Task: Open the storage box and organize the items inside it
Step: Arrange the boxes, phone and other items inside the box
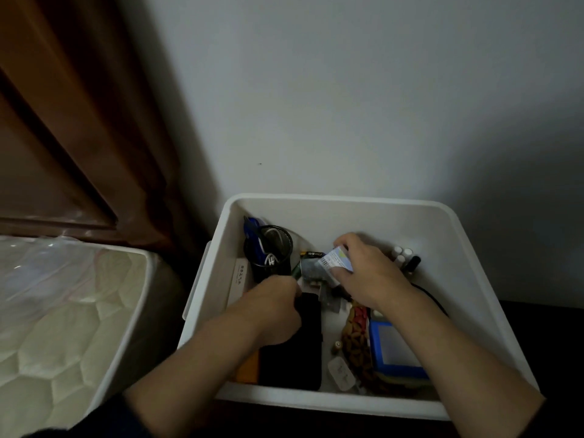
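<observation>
White plastic storage box [347, 213] sits open, lid off, against a pale wall [347, 90], beside a quilted mattress [63, 311] wrapped in clear film. Brown curtain [79, 105] hangs at upper left.

Both hands are inside the box. Left hand [271, 311]: fingers curled down over the top edge of a flat black case [297, 352] lying at the box's front left; grip appears clenched on it, though blur hides the fingertips. Right hand [366, 273]: grasping a small white packet with a printed label [336, 262], thumb below and fingers above, held near the middle of the box.

Contents noted: black mesh pen cup [271, 251] at rear left, a blue item [252, 229] leaning behind it; a battery [313, 254] just right of the cup; small white-capped bottles [403, 254] at rear right; a blue-framed box [395, 346] at front right; a strip of orange and red pieces [355, 336] beside it; a white plug [341, 371] near the front wall.
</observation>
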`<state>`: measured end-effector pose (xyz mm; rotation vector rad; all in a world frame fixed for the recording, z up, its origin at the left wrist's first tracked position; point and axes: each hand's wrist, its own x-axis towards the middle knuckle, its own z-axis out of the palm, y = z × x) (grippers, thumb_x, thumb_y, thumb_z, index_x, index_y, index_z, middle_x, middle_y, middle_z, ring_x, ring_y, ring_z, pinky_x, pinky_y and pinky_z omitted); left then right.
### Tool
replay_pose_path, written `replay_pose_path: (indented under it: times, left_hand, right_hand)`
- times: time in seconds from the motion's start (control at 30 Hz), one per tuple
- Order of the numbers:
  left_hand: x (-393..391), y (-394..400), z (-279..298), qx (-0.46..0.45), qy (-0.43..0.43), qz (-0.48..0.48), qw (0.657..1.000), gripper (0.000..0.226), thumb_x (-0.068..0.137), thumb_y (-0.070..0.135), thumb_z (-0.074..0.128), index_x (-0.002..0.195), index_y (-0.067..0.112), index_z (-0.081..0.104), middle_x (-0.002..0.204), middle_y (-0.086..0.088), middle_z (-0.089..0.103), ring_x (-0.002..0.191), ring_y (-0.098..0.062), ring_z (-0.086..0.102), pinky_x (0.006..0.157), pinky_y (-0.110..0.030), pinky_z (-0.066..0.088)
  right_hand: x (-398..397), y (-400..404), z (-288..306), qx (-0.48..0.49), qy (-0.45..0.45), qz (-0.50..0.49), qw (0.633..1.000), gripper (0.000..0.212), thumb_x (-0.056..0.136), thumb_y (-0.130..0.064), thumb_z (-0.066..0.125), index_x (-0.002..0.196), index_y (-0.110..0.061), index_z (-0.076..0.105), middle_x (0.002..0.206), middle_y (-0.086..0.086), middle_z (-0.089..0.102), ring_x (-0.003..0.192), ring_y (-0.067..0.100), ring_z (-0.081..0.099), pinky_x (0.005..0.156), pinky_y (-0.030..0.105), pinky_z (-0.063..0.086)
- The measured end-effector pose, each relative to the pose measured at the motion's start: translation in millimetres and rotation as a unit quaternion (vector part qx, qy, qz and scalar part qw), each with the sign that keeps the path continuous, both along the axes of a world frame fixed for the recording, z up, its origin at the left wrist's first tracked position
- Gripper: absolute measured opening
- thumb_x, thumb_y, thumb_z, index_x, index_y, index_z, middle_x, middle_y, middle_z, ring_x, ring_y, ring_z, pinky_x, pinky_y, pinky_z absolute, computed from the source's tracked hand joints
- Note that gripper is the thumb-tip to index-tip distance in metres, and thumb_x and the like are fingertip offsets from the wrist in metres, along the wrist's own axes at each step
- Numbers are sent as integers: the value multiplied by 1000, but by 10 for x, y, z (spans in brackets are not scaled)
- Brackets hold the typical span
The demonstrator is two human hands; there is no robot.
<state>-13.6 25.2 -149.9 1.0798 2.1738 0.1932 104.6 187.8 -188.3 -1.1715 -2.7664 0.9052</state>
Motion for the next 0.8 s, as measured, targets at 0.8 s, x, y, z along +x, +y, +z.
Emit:
replay_pose_path:
  times: [0.8]
  left_hand:
    - [-26,-459,46,91,337,196,917,74,96,23,48,161,2,19,138,-18,53,119,-33,59,79,-40,60]
  right_hand:
    - [-92,-225,-266,-180,-26,121,976,78,91,-31,79,156,-26,36,141,0,56,114,19,68,99,44,60]
